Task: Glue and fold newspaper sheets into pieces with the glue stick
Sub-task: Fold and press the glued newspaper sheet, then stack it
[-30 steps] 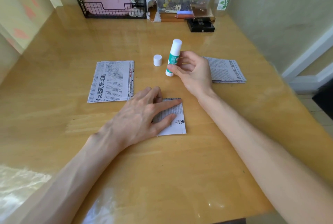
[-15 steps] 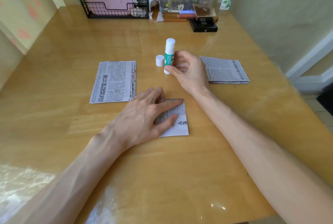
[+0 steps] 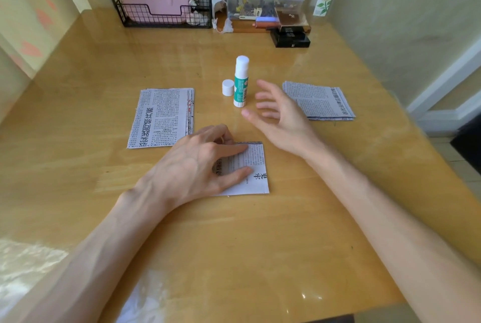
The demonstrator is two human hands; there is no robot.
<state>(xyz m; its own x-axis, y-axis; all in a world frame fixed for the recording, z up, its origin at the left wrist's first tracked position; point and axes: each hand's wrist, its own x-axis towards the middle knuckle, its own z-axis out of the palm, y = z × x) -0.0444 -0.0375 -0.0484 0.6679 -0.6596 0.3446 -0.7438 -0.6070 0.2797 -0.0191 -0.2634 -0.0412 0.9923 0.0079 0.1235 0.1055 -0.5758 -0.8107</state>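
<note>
A small folded newspaper piece (image 3: 253,171) lies on the wooden table (image 3: 234,244) in front of me. My left hand (image 3: 197,166) presses flat on it with straight fingers. The white and green glue stick (image 3: 241,82) stands upright beyond it, uncapped end down or up I cannot tell, with its white cap (image 3: 228,87) just to its left. My right hand (image 3: 278,117) hovers open to the right of the glue stick, fingers spread, touching nothing. A stack of newspaper sheets (image 3: 162,117) lies at the left and another stack (image 3: 318,100) at the right.
At the table's far edge stand a black wire basket (image 3: 161,14) holding a pink item, a clear plastic box (image 3: 264,0) under a wooden shelf, and a black box (image 3: 290,36). A wall runs along the right side.
My right hand set the glue stick upright next to its cap, let go of it and drew back to the right with fingers spread. The left hand stayed on the folded piece.
</note>
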